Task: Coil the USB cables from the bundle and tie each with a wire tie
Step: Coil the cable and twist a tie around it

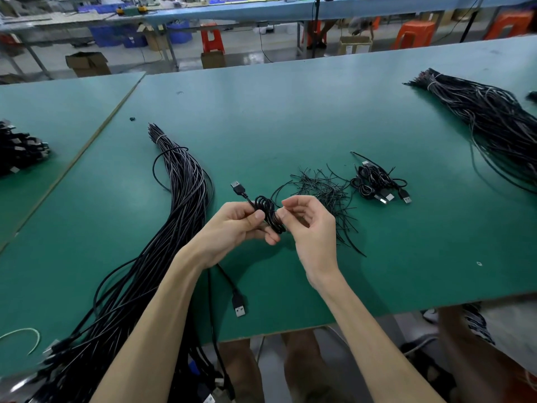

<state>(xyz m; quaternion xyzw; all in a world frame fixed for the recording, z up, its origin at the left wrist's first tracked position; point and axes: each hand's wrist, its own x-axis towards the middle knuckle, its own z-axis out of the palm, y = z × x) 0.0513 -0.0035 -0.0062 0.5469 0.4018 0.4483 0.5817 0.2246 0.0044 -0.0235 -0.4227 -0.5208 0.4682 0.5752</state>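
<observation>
My left hand (234,225) grips a small black coiled USB cable (268,212) above the green table (261,117); its USB plug (237,187) sticks up to the left. My right hand (309,225) pinches the coil's right side with thumb and forefinger; a thin black wire tie (280,190) curves up from there. A long bundle of black USB cables (180,205) lies to the left and runs off the near edge. A loose pile of black wire ties (325,190) lies just right of my hands. Coiled, tied cables (377,181) lie beyond the ties.
A second large cable bundle (488,117) lies at the far right. A stack of black items (20,149) sits at the left on the adjoining table. One loose USB plug (239,305) lies near the front edge. Orange stools and boxes stand beyond the table.
</observation>
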